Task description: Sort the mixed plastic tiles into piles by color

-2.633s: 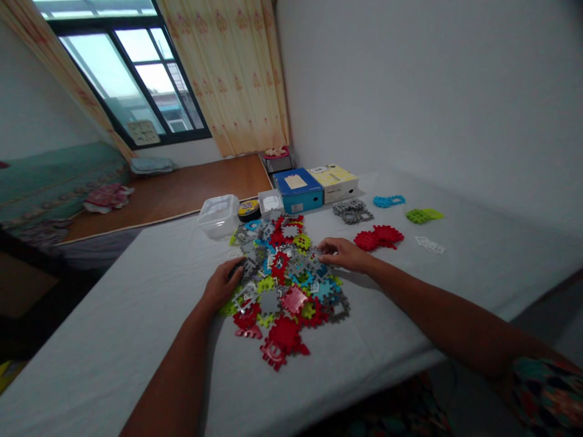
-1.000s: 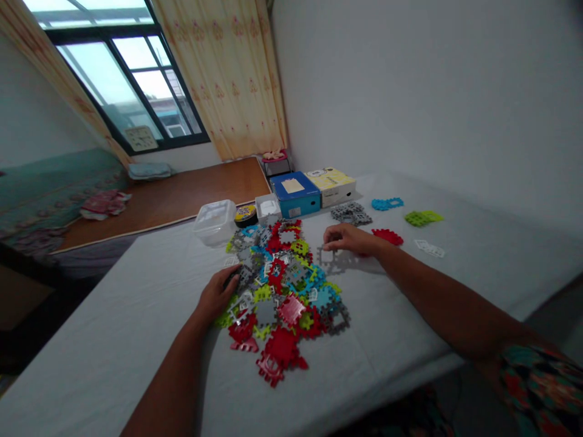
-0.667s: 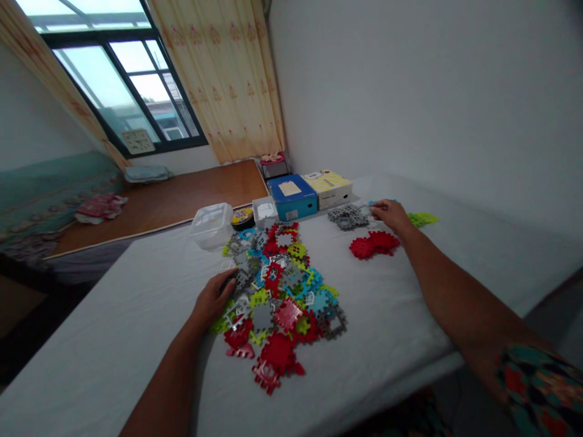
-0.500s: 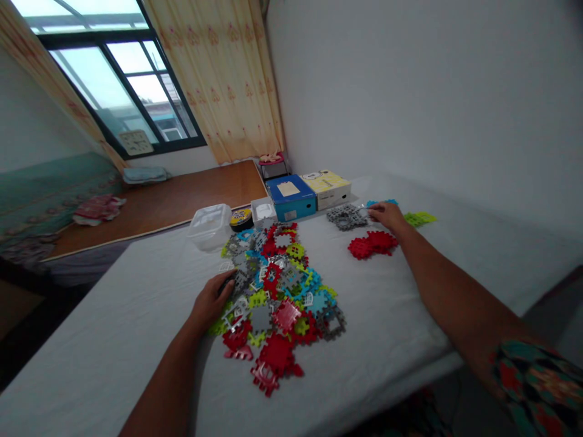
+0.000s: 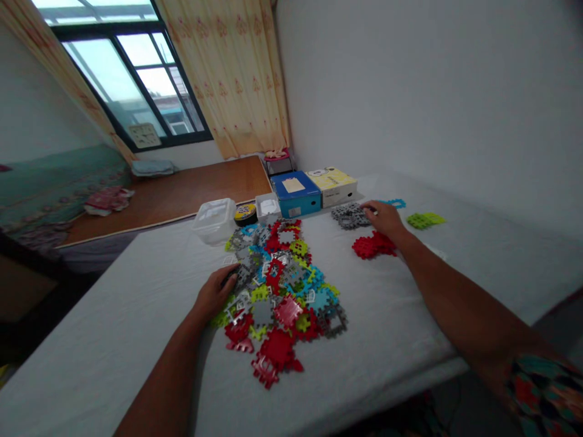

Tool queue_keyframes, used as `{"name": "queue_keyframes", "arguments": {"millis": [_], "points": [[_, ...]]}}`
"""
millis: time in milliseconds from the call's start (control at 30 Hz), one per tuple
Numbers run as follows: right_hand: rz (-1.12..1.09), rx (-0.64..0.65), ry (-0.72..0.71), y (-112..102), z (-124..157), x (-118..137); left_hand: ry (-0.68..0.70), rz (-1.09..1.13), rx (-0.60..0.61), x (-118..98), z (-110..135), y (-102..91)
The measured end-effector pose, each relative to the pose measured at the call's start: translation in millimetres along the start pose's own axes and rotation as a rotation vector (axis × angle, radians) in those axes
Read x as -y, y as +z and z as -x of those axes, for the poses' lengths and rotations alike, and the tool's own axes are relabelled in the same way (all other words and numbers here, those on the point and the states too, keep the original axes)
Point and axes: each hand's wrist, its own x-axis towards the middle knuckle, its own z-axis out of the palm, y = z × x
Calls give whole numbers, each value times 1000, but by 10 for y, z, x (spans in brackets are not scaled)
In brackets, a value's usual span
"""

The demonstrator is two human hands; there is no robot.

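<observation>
On the white-covered table lies a long heap of interlocking plastic building tiles (image 5: 263, 312) in red, grey, green and blue. My left hand (image 5: 215, 294) rests at the heap's left edge, thumb and fingers curled together beside grey tiles. A dark shape shows between them, too unclear to name. Across the table, my right hand (image 5: 386, 218) has its fingers closed at the right edge of a pile of grey building tiles (image 5: 348, 216), pinching a tile there. Red building tiles (image 5: 373, 245) lie just below that hand. Its fingertips are partly hidden.
Green tiles (image 5: 424, 220) lie to the right, and blue tiles (image 5: 395, 203) lie behind my right hand. At the back stand a clear plastic tub (image 5: 214, 221), a round black-and-yellow tin (image 5: 245, 215), a small white box (image 5: 268, 207), a blue box (image 5: 296, 195) and a yellow box (image 5: 331, 186).
My right hand has shifted slightly left, onto the edge of the grey tile pile, exposing more of the blue tiles behind. My left hand stays at the heap. The camera view has turned slightly.
</observation>
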Motion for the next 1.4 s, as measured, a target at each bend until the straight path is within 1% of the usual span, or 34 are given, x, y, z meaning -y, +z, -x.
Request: {"name": "queue_keyframes", "arguments": {"millis": [67,100,200,267,367,433,500,600,733,867,1000,1067,1133,1233,1333,1400], "points": [[-57,42,-175,58,114,302,2,0,-3,-10,5,-1],[-98,87,-263,95,191,464,4,2,-4,-13,8,-2],[-260,277,-496,207,471,922,13,7,6,-24,15,-7],[-365,381,-554,271,653,1153,12,11,12,-35,18,-10],[-467,458,-492,358,842,1343,9,23,17,-63,20,-16],[-495,488,-468,422,906,1388,11,35,22,-85,21,-19],[-509,498,-495,488,931,1403,11,47,23,-107,22,-22],[-532,460,-493,580,925,1419,1,64,23,-137,26,-25],[-526,379,-381,665,874,1413,-27,87,14,-173,36,-33],[-486,287,-320,683,811,1331,-25,92,9,-184,40,-38],[-508,250,-287,633,797,1299,-6,107,-5,-171,34,-32],[-501,239,-333,608,816,1335,-5,117,-14,-169,31,-27],[-466,240,-423,600,844,1394,-9,116,-22,-172,30,-21],[-375,281,-529,617,890,1478,-11,99,-25,-177,26,-15],[-298,306,-547,640,922,1514,-4,84,-24,-163,12,-4],[-279,286,-545,646,929,1506,2,82,-25,-147,-1,4]]}}
